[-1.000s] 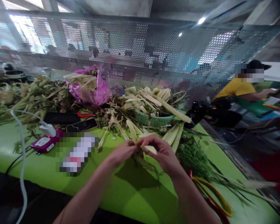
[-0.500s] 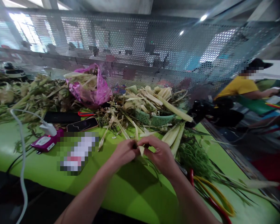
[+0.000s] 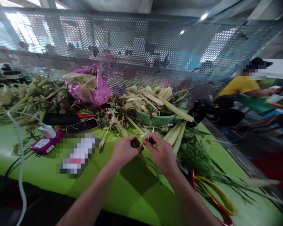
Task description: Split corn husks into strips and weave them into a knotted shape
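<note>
Close together above the green table's front part, both hands work on a small pale strip of corn husk (image 3: 145, 137). My left hand (image 3: 125, 150) has its thumb and fingers curled round to pinch the lower end. My right hand (image 3: 160, 151) grips the husk's upper part between thumb and fingertips; the fingers hide much of it. Just beyond them, loose husk strips lie before a green basket (image 3: 155, 120) heaped with dried husks (image 3: 153, 99). Longer pale husk leaves (image 3: 176, 138) and a bundle of thin green strands (image 3: 195, 157) lie beside my right hand.
Scissors with red handles (image 3: 218, 208) and a yellow loop (image 3: 223, 197) lie near my right forearm. Phones (image 3: 82, 126), a purple power socket (image 3: 46, 142) and a pink bag of husks (image 3: 91, 88) are leftward. A person in yellow (image 3: 238, 86) sits at right.
The strip that stood up and hung down between my fingers now looks folded and bunched. My right fingertips have risen slightly, and my left hand has turned, its finger loop showing more.
</note>
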`<state>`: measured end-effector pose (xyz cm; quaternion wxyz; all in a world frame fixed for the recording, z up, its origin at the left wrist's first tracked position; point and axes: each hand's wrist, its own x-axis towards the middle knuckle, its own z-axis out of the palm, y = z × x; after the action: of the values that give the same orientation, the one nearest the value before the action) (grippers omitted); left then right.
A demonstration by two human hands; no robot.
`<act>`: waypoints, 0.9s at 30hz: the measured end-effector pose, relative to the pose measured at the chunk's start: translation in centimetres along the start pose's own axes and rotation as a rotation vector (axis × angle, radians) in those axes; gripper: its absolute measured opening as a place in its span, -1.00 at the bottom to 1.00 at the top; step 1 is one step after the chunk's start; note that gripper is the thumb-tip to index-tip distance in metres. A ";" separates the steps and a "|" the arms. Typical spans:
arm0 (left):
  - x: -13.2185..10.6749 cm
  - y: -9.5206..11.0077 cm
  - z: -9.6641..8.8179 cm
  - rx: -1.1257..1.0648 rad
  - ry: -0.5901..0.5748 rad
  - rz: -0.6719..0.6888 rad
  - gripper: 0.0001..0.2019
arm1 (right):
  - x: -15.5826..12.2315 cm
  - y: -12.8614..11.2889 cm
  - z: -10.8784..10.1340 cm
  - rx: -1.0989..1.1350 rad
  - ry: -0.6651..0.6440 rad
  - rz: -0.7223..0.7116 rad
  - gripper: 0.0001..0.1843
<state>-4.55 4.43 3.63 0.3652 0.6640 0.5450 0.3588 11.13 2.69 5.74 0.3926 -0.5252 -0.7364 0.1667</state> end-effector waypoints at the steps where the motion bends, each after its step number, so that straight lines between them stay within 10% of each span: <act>1: 0.0 0.1 0.0 0.031 0.027 0.016 -0.84 | 0.0 0.1 0.0 0.024 0.019 0.018 -0.83; 7: 0.0 0.4 0.0 0.077 0.181 0.126 -0.80 | 0.1 0.6 0.2 0.230 0.082 0.125 -0.80; 18: 0.3 0.0 0.4 -0.235 -0.026 0.069 -0.87 | 0.4 -0.2 0.0 0.706 0.019 0.200 -0.78; 27: 0.6 -0.1 0.4 -0.304 -0.042 0.013 -0.83 | 0.3 0.4 -0.1 0.368 -0.002 0.083 -0.80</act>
<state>-4.18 4.96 3.39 0.4705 0.6119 0.4725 0.4254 11.38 3.12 5.67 0.4742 -0.4741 -0.6716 0.3152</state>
